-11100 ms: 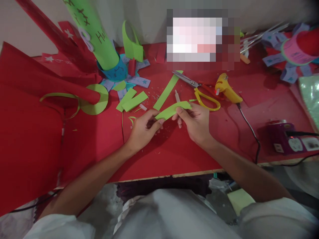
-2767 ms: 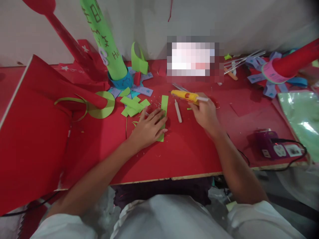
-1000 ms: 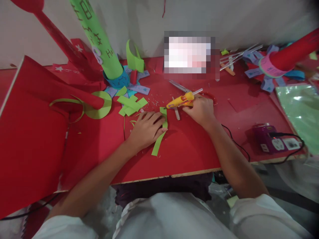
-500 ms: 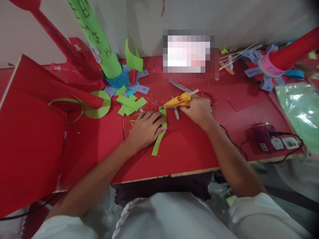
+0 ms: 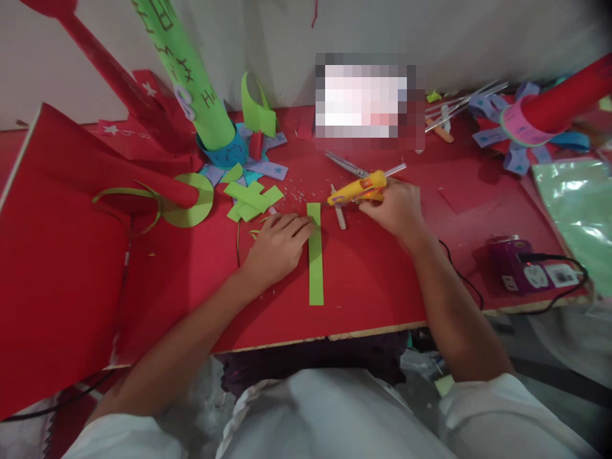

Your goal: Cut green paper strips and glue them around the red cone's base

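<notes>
A light green paper strip (image 5: 316, 274) lies flat and lengthwise in front of me on the red table. My left hand (image 5: 278, 245) rests beside it, fingers stretched out and their tips on the strip's left edge near the far end; the thumb is hidden. My right hand (image 5: 398, 207) is closed round a yellow hot glue gun (image 5: 358, 189) with a clear glue stick poking out of its back. Its nozzle points left, a little right of the strip's far end. Several cut green strips (image 5: 251, 201) lie in a pile beyond my left hand.
Scissors (image 5: 349, 164) lie behind the glue gun. Paper-covered tubes, one green (image 5: 210, 105) and one red (image 5: 568, 105), stand at the back. A red folded board (image 5: 62, 255) rises at left. A purple power box (image 5: 511, 261) with cords sits at right.
The glue gun in my right hand has moved right, away from the strip. The strip, bent before, now lies straight, and my left thumb no longer shows on it.
</notes>
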Demonstrator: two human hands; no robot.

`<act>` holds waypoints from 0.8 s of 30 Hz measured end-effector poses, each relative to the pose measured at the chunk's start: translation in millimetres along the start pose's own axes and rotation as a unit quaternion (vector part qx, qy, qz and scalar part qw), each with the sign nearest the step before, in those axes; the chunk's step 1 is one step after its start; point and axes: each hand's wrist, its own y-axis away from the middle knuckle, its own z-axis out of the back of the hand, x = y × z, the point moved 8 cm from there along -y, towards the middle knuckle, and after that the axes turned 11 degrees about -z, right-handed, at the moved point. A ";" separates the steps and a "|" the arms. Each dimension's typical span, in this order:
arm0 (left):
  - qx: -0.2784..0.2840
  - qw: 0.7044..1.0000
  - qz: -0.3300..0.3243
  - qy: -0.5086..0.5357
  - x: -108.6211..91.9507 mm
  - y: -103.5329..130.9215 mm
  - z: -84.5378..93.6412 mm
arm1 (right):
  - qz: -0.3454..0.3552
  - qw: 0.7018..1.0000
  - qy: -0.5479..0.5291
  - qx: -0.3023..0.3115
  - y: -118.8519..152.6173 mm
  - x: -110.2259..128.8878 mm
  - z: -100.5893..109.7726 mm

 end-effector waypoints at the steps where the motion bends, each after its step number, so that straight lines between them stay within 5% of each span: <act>1: 0.001 1.000 -0.006 -0.004 -0.9 0.3 -0.3 | -0.006 1.000 -0.006 -0.007 -0.7 -2.6 1.8; 14: -0.011 1.000 -0.012 -0.023 -1.9 -0.8 -0.1 | 0.015 1.000 -0.026 -0.008 5.7 8.5 -3.9; 19: -0.012 1.000 -0.011 -0.020 -1.7 -0.1 0.3 | 0.039 0.999 -0.008 0.036 5.8 14.6 -12.0; 24: -0.020 0.999 -0.019 -0.038 -3.0 -0.4 2.5 | -0.011 0.998 -0.059 -0.009 1.8 3.5 -0.7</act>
